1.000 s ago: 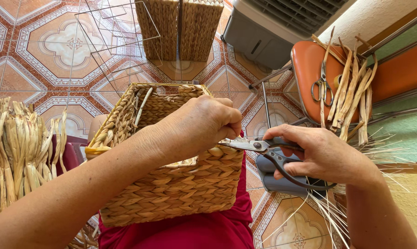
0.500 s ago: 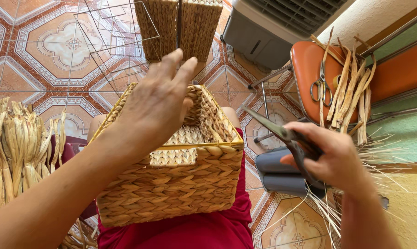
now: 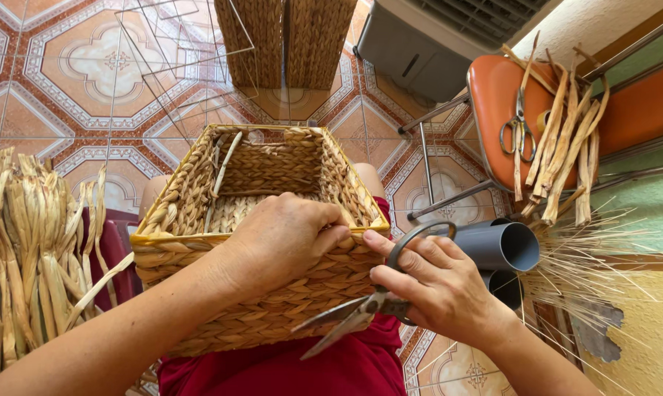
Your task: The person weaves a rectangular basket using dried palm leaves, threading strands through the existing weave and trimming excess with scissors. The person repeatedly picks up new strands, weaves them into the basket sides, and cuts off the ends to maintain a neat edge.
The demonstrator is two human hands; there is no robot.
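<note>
A woven straw basket [image 3: 199, 183] rests on my lap, its open top facing me. My left hand [image 3: 283, 238] grips the near rim of the basket, fingers curled over the edge. My right hand [image 3: 438, 286] holds grey metal scissors [image 3: 353, 315] by the handle loops, blades closed and pointing down-left along the basket's front wall. Both hands touch at the basket's near right corner.
A bundle of dried straw leaves [image 3: 23, 249] stands at left. An orange chair [image 3: 500, 125] at right carries a second pair of scissors [image 3: 518, 128] and straw strips [image 3: 566, 147]. Grey tubes [image 3: 504, 246] lie beside my right hand. Two woven baskets [image 3: 283, 40] and a wire frame [image 3: 177, 51] stand on the tiled floor.
My left hand dropped from above the basket onto its near rim. My right hand moved left and turned the scissors from pointing up-left to pointing down-left.
</note>
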